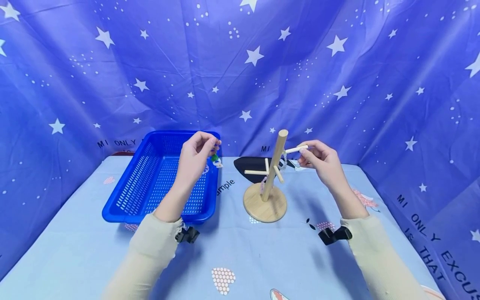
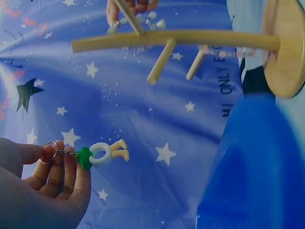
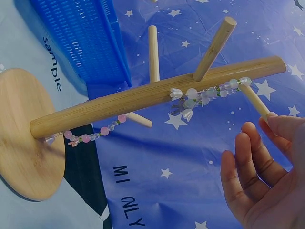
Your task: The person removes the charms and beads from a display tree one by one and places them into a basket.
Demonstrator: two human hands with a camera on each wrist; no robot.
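left hand [image 1: 196,155] pinching keychain [image 2: 97,155] by ring above blue basket [image 1: 127,196]; right hand [image 1: 318,157] pinching upper peg [image 1: 296,148] of wooden stand [image 1: 273,166], standing right of keychain, post upright; beaded strand [image 3: 200,95] hanging there.

The backdrop [image 1: 240,62] reads "MI ONLY" and "MI ONLY EXCUS... IS THAT"; the tablecloth [image 1: 262,250] reads "sample".

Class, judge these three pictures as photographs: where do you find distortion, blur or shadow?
Head view: wide-angle bending at the edges; soft shadows under the wooden stand. Left wrist view: keychain sharp, blue basket a blur. Right wrist view: bead string fairly sharp, right hand slightly soft.
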